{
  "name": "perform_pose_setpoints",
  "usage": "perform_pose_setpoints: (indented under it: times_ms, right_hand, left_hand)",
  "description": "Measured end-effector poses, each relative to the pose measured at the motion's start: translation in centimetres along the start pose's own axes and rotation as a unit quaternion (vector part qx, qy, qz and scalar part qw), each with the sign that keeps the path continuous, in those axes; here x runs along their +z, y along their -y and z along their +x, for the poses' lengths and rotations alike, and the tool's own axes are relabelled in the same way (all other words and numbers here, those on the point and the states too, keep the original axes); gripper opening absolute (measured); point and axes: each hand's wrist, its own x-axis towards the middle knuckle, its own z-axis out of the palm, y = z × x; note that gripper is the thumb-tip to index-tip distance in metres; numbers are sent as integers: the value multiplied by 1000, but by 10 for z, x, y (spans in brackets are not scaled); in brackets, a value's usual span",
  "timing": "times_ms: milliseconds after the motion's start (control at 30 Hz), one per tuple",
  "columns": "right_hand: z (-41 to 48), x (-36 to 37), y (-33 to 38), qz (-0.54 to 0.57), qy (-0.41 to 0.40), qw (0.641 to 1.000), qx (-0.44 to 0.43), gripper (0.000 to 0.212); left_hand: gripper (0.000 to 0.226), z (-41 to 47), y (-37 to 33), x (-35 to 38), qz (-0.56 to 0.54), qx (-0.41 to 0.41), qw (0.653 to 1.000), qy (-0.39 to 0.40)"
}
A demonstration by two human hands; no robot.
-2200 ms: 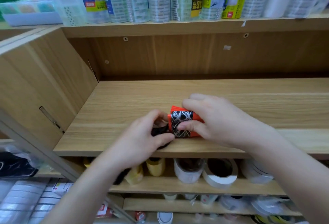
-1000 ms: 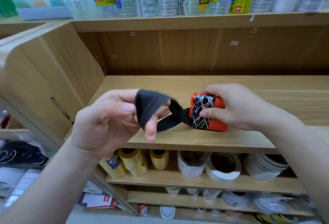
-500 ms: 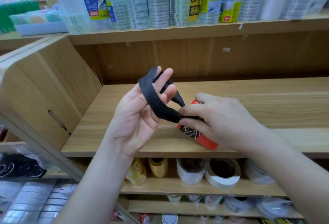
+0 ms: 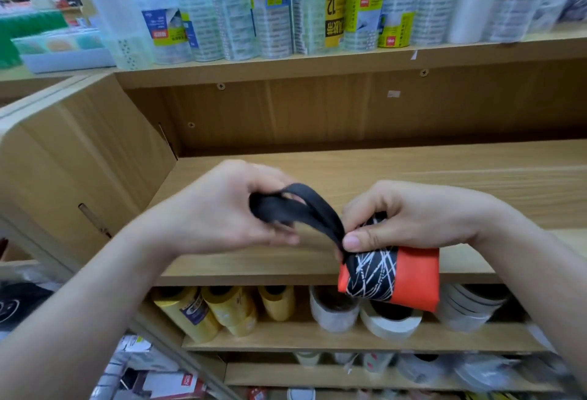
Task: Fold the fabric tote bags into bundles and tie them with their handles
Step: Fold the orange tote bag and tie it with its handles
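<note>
The folded orange tote bundle [image 4: 413,275], banded in black with white lines, hangs in the air before the wooden shelf [image 4: 444,174], under the right hand [image 4: 416,215], whose curled fingers [image 4: 365,207] and thumb pinch its top corner. The black handle [image 4: 295,206] runs leftward into the left hand [image 4: 219,209], which grips its loop. The left fingertips are motion-blurred, and the right hand hides the bundle's upper edge.

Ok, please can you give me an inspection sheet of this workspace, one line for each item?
Surface: wooden shelf.
Job's things: orange bundle with black patterned band; black handle stretched in a loop.
Clutter: nothing seen.
Grippers: left hand grips the black handle; right hand holds the orange bundle, thumb on the handle.
Cables: nothing seen.
Surroundings: tape packs on shelf above; tape rolls on shelf below.
</note>
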Motion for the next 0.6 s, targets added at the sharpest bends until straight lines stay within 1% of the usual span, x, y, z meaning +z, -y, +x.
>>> perform_pose_setpoints:
  times_ms: [33, 67, 133, 167, 200, 267, 300, 333, 367, 400, 433, 467, 500, 533, 600]
  right_hand:
    - [-3, -1, -4, 37, -3, 999, 6, 26]
    - [-6, 0, -9, 80, -7, 997, 11, 20]
    - [-9, 3, -19, 166, -19, 986, 2, 14]
    - [-9, 6, -22, 195, -25, 980, -10, 18]
    - [-9, 9, -23, 211, -31, 977, -23, 26]
    - [-13, 11, -19, 215, -54, 974, -43, 51]
    - [-17, 11, -13, 202, -69, 976, -45, 63]
    - [-22, 10, -5, 163, -86, 982, -42, 71]
    - [-26, 9, 3, 90, -103, 990, -34, 75]
    - [-29, 9, 13, -12, -112, 994, -17, 76]
    - [-30, 9, 22, -124, -108, 986, 10, 77]
    - [-28, 9, 30, -233, -99, 967, 37, 76]
    - [-24, 11, 35, -319, -95, 941, 56, 71]
    - [-20, 13, 38, -370, -102, 921, 67, 65]
    - [-14, 14, 38, -405, -138, 902, 66, 49]
  left_hand:
    - [24, -3, 1, -6, -148, -13, 989, 13]
    - [23, -6, 3, -10, -260, -4, 966, 12]
    - [21, -12, 5, -6, -422, 51, 905, 14]
    - [18, -12, 6, -1, -494, 68, 867, 15]
    - [21, -11, 6, 5, -559, 70, 826, 10]
    - [42, -7, 4, 13, -655, 54, 754, 6]
    - [50, -6, 4, 14, -683, 44, 729, 8]
    - [55, -5, 3, 14, -696, 36, 717, 9]
    - [57, -3, 2, 15, -700, 30, 713, 14]
    - [59, -1, 2, 16, -698, 22, 716, 23]
    - [60, 1, 1, 16, -694, 18, 719, 35]
    - [62, 4, -2, 17, -692, 20, 720, 42]
    - [64, 7, -6, 20, -692, 26, 720, 42]
    - [67, 10, -11, 22, -691, 34, 721, 36]
    - [71, 14, -17, 28, -701, 37, 712, 1]
